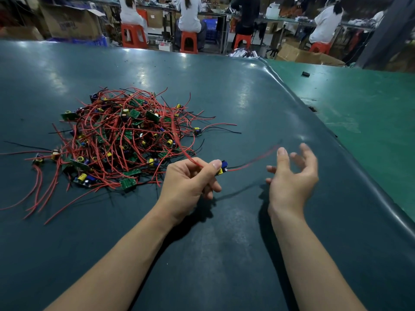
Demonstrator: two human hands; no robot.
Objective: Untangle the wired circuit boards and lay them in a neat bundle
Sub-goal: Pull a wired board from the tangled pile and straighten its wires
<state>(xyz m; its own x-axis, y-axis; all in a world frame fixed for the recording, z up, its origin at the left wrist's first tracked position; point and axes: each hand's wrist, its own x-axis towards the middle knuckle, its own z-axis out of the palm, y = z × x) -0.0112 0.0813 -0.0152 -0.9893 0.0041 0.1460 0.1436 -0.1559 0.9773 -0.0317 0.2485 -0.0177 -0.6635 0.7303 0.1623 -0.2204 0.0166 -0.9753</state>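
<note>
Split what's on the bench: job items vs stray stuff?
Job:
- tangled pile of boards with red and black wires
- one circuit board pinched in the left hand, its red wire trailing right
- right hand, open, holding nothing

Lying about:
- small black object on the green mat
- cardboard boxes beyond the table

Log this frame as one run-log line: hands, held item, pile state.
left hand: pinches one wired board | right hand: open, holds nothing | pile: tangled on dark mat | bundle: none in view
</note>
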